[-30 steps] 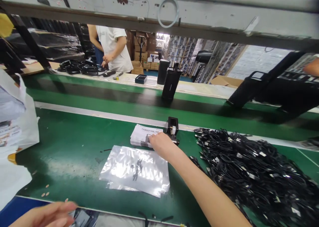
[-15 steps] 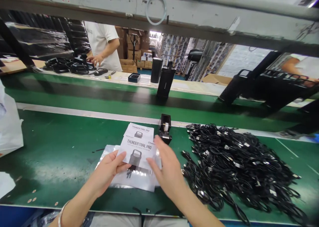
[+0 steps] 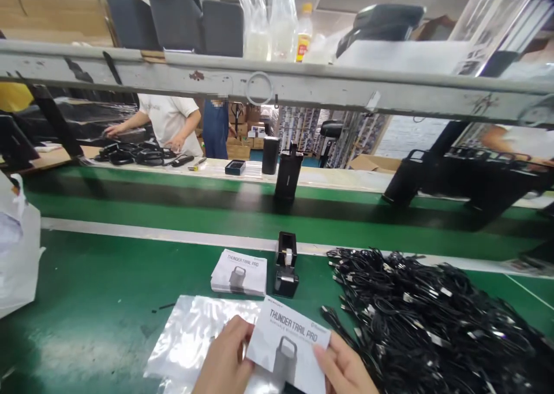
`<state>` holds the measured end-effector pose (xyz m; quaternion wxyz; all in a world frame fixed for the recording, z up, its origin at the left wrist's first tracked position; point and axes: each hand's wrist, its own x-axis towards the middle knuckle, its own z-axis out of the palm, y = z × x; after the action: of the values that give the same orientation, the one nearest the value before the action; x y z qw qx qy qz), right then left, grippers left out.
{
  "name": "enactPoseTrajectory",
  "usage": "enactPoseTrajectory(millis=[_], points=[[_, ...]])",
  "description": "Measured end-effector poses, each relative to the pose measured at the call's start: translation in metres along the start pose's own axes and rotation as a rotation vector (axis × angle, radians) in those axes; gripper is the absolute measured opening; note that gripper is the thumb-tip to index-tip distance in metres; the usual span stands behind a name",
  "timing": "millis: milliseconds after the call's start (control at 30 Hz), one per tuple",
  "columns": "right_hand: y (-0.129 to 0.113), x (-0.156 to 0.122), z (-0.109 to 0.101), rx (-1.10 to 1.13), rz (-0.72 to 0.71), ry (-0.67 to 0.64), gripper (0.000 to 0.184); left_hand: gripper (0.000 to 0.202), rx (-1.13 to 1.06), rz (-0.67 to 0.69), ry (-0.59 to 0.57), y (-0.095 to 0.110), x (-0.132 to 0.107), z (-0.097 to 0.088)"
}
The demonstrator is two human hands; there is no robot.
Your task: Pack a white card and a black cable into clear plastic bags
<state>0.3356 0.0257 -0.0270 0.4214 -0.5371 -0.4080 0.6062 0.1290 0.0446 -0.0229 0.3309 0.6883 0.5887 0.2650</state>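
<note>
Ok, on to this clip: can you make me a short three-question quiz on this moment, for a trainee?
1. True or false: the left hand and the right hand are both holding the Thunder Trail Pro leaflet.
2. What stands between the stack of leaflets and the heap of black cables?
A. A cardboard box
B. A tape dispenser
C. A pair of scissors
3. What lies beneath the held leaflet on the green work surface?

Key: 1. True. 2. B. 3. Clear plastic bags.
</note>
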Motion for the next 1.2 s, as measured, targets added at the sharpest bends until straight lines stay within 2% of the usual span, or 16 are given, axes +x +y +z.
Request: enactPoseTrajectory(millis=[100,200,267,500,667,967,1067,1200], points=[[-0.004,0.003,0.001,-0.06,-0.067,-0.006,0.043,0.015,0.18,0.022,0.03,0.001,-0.001,0.005],[-0.012,0.003,0.0,-0.092,-0.157,0.024,0.037,0.007,0.242,0.0,-0.001,0.002,-0.001,0.002],[-0.015,0.001,-0.001,-0.068,-0.165,0.045,0.034,0.013,0.265,-0.028,-0.029,0.004,-0.001,-0.001],[-0.018,-0.016,-0.002,-0.016,-0.041,0.141,0.036,0.014,0.304,-0.072,-0.063,0.009,0.003,-0.007],[-0.009,-0.022,-0.003,-0.08,-0.037,0.196,0.036,0.014,0.333,-0.052,-0.051,0.008,0.003,-0.006],[0.007,-0.028,0.002,-0.205,-0.024,0.262,0.036,0.027,0.303,0.022,-0.035,0.008,-0.004,-0.01],[0.011,-0.03,0.007,-0.219,-0.024,0.253,0.034,0.027,0.319,0.027,-0.017,0.008,-0.006,-0.01],[0.009,-0.036,0.01,-0.176,0.032,0.172,0.03,0.025,0.315,0.046,-0.001,0.007,-0.009,-0.007]])
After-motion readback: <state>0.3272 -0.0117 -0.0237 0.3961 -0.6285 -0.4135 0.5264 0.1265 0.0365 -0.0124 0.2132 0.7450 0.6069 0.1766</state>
